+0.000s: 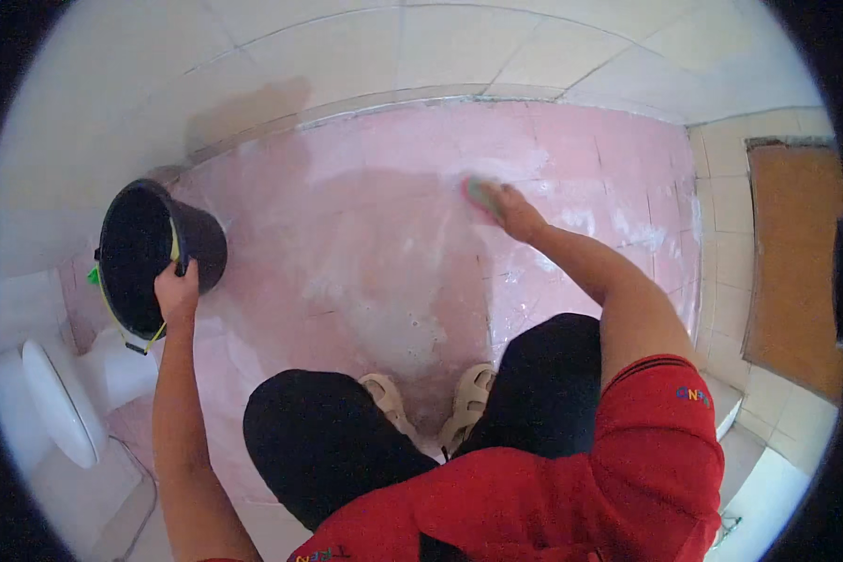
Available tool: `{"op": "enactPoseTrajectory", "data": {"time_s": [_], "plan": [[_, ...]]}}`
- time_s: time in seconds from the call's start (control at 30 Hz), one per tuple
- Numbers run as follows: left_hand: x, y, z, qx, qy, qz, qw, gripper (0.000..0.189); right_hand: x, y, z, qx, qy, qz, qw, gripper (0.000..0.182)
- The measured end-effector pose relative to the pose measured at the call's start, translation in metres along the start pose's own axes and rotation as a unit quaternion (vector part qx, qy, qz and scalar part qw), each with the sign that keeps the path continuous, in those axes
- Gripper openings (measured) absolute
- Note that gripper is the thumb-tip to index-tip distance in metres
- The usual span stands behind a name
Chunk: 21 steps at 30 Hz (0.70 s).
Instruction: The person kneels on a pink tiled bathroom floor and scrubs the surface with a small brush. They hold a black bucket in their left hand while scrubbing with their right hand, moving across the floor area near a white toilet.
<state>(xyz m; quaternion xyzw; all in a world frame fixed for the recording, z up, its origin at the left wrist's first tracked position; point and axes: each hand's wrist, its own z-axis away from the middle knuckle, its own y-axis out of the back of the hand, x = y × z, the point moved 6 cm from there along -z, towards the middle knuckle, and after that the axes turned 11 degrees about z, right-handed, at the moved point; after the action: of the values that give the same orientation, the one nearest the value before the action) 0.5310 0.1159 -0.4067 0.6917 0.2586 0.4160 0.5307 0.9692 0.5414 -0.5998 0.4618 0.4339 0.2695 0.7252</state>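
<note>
My left hand (178, 295) grips the rim of a black plastic bucket (207, 246). The bucket is tilted with its dark mouth towards me, and its thin yellow handle hangs down. In my right hand (518, 211) is a green and pink scrubber (479, 197), pressed to the pink tiled floor (379, 151). Motion blurs it, so I cannot tell whether it is a brush or a sponge. Whitish suds and wet patches cover parts of the floor around it, with a cloudy puddle (400, 330) before my feet.
A white toilet (63, 404) with a seat or lid stands at the lower left, and a cable (144, 478) runs beside it. Cream tiled walls (456, 46) border the floor. On the right is a brown wooden panel (794, 260). My beige clogs (472, 393) rest on the wet tiles.
</note>
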Motion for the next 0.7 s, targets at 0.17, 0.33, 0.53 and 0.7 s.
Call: {"op": "enactPoseTrajectory", "data": {"time_s": [0.17, 0.33, 0.53, 0.7], "plan": [[-0.041, -0.018, -0.006, 0.028, -0.004, 0.000, 1.000, 0.049, 0.019, -0.043, 0.047, 0.012, -0.152, 0.000, 0.988, 0.066], [-0.024, 0.000, -0.002, -0.003, -0.024, 0.033, 0.999, 0.048, 0.036, -0.026, 0.076, 0.047, -0.268, -0.006, 0.962, 0.065], [0.009, 0.003, 0.003, -0.016, 0.051, -0.009, 0.999, 0.047, 0.116, 0.010, 0.078, 0.156, -0.387, -0.051, 0.907, 0.067], [0.010, 0.025, 0.009, -0.039, 0.001, -0.084, 0.996, 0.064, 0.036, -0.022, 0.058, 0.115, -0.130, 0.005, 0.985, 0.065]]}}
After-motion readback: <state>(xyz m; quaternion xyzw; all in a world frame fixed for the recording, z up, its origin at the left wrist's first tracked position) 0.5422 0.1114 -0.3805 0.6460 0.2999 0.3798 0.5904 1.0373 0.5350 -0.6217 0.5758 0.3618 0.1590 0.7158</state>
